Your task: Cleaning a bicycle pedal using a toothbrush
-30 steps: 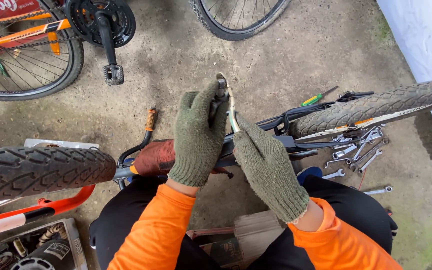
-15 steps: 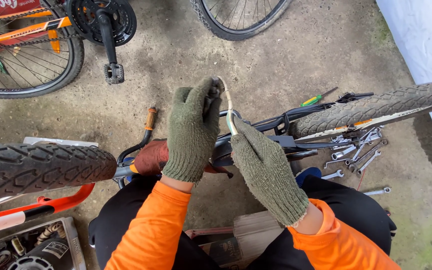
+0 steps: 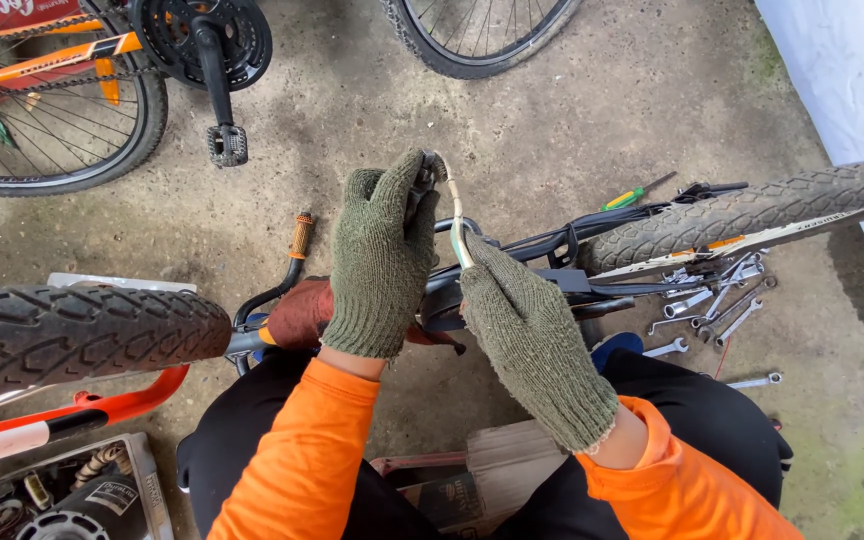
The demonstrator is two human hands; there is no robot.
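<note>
Both my hands wear green knit gloves, and my sleeves are orange. My left hand grips a dark tool, pliers by the look of it, whose tip clamps the top end of a thin pale cable. My right hand pinches the lower end of that cable, where it enters a light housing, just above the upturned bicycle's black frame. The two hands are nearly touching.
An upturned bicycle lies across my lap, with its front tyre at right, rear tyre at left and brown saddle. Several spanners and a green screwdriver lie on the concrete. An orange bicycle and another wheel stand beyond.
My left hand has shifted slightly left and down with the tool. The cable between my hands now stands straighter. My right hand has kept its hold.
</note>
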